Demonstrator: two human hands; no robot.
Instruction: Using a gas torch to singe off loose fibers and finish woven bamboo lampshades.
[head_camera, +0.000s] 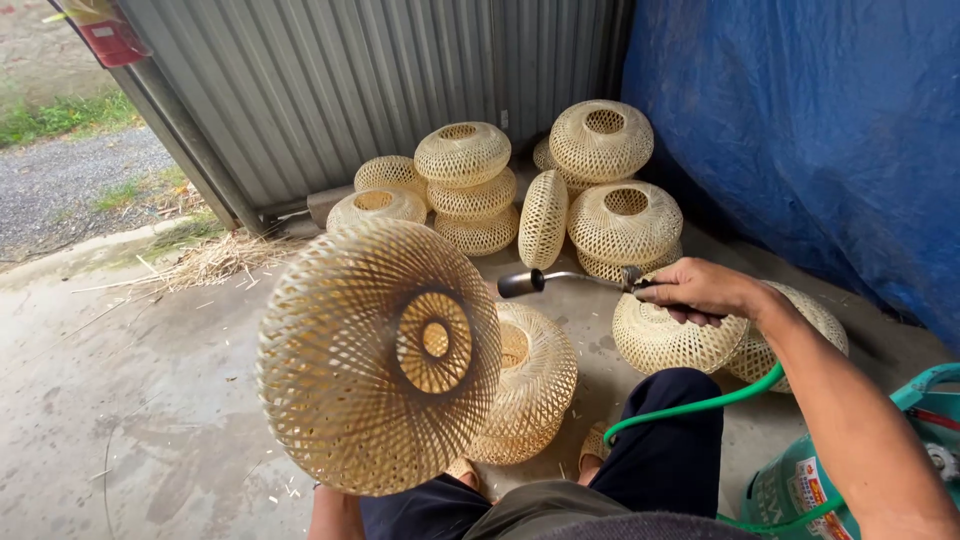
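The big woven bamboo shade (378, 355) is held up in front of the seated person, tilted so its open ring faces them and the weave turns toward the torch. The left hand is hidden behind and under the shade, so I cannot tell how it grips; only a bit of forearm shows at the bottom edge. The right hand (700, 290) is closed around the handle of a gas torch (560, 280), whose dark nozzle points left at the shade's side, close but not touching (held off, I'd judge, so heat only brushes the stray fibres).

A green hose (690, 408) runs from the torch handle down across the dark trouser knee to a teal gas cylinder (800, 490) at the lower right, which carries a small red-and-white label. Another shade (530, 385) rests on the concrete floor (130, 400) just behind the held one. More shades (470, 185) are stacked against the corrugated metal wall (330, 80), beside a blue tarpaulin (820, 130). A red tag-like sign (110, 40) hangs at the upper left.
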